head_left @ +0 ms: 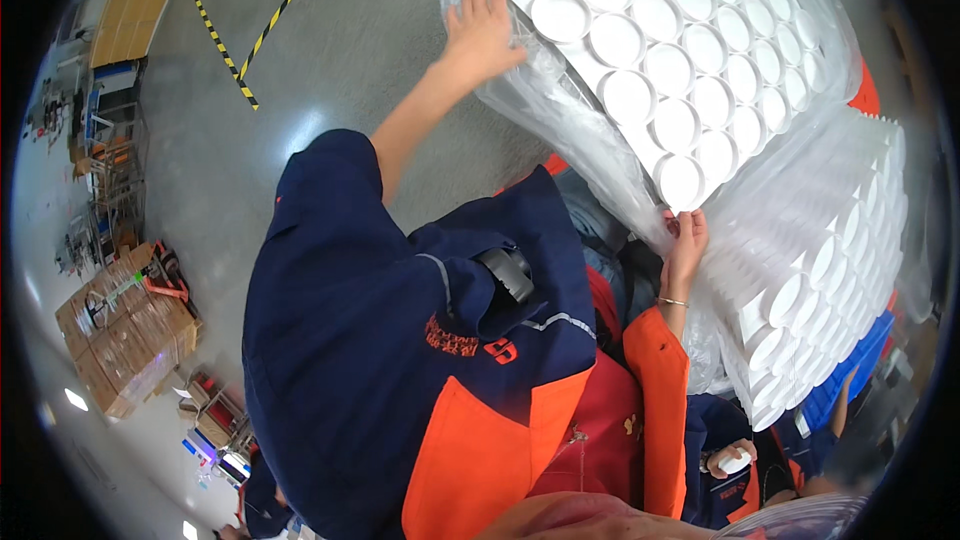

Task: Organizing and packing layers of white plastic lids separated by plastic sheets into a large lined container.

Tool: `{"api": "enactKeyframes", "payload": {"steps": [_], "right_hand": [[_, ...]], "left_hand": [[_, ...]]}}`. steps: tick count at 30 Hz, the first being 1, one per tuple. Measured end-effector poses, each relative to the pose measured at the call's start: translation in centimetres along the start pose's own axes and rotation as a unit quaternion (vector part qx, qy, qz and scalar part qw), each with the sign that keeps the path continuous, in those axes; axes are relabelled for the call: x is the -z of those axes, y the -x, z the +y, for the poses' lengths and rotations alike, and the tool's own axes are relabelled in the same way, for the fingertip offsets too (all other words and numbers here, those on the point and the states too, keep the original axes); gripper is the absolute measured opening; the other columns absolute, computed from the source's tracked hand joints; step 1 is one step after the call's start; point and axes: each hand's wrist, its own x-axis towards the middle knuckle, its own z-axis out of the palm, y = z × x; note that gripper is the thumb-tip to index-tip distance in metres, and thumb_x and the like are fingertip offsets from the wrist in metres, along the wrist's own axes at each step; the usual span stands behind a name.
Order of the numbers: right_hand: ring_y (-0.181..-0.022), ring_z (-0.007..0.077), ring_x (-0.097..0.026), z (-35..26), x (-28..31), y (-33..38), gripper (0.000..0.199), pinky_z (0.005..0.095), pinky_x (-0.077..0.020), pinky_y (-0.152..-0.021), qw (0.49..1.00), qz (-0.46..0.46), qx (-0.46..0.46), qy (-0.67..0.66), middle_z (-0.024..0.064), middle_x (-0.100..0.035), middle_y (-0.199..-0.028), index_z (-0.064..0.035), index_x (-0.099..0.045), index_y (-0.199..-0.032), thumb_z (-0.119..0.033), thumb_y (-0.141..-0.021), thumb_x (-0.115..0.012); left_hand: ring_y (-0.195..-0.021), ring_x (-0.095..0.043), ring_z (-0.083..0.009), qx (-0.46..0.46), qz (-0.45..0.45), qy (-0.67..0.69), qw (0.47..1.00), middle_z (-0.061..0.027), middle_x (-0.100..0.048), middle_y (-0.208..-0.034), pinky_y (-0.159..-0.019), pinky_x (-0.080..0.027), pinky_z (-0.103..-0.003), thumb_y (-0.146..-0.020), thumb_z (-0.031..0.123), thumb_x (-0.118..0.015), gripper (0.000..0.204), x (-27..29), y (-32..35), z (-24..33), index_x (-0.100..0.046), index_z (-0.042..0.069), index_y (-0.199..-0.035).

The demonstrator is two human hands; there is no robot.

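A flat tray of several white round caps [670,70], wrapped in clear plastic film [560,110], is tilted up in front of me. My left hand [482,32] reaches out and grips the tray's far left corner through the film. My right hand [686,238], with a thin bracelet on the wrist, pinches the film at the tray's near lower corner. Both arms come out of a navy and orange jacket [400,340]. Under the tray stands a tall stack of the same white trays [830,260].
The stack rests on a blue crate [850,370]. Another person's hand [733,460] holds a small white object at the lower right. Strapped cardboard boxes [130,330] sit at the left, metal racks [110,150] behind them. Yellow-black tape [225,50] crosses the grey floor.
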Motion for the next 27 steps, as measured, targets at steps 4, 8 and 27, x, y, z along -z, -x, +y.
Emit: {"api": "enactKeyframes", "payload": {"steps": [4, 8, 27], "right_hand": [[-0.079, 0.0114, -0.058, -0.1, -0.3, -0.1, 0.013, 0.0277, -0.0459, -0.078, 0.998, 0.045, -0.006, -0.053, 0.0026, -0.061, -0.086, -0.0022, -0.056, -0.102, -0.010, -0.097, -0.047], [-0.079, 0.0122, -0.057, -0.2, 0.2, -0.2, 0.012, 0.0293, -0.0462, -0.079, 0.995, -0.010, 0.004, -0.101, 0.0043, -0.061, -0.085, -0.0022, -0.055, -0.101, -0.011, -0.097, -0.048], [-0.072, 0.0129, -0.057, 0.4, -0.5, -2.6, 0.010, 0.0281, -0.0470, -0.073, 0.998, 0.023, 0.052, 0.026, 0.0034, -0.059, -0.082, -0.0019, -0.055, -0.096, -0.008, -0.095, -0.048]], "left_hand": [[-0.128, -0.041, -0.0316, -0.107, -0.051, -0.007, 0.993, -0.0154, -0.046, -0.133, -0.107, -0.023, -0.058, -0.082, 0.021, -0.063, 0.053, 0.1, 4.2, 3.4, -0.047, 0.008, -0.130], [-0.130, -0.040, -0.0286, -0.142, 0.010, 0.060, 0.988, -0.0117, -0.051, -0.128, -0.107, -0.020, -0.061, -0.086, 0.010, -0.052, 0.038, -1.2, 5.8, 3.7, -0.051, 0.008, -0.124], [-0.129, -0.040, -0.0289, -0.072, -0.033, 0.098, 0.992, -0.0135, -0.047, -0.129, -0.109, -0.020, -0.057, -0.085, 0.007, -0.052, 0.034, -0.7, 3.0, 3.0, -0.051, 0.006, -0.119]]}}
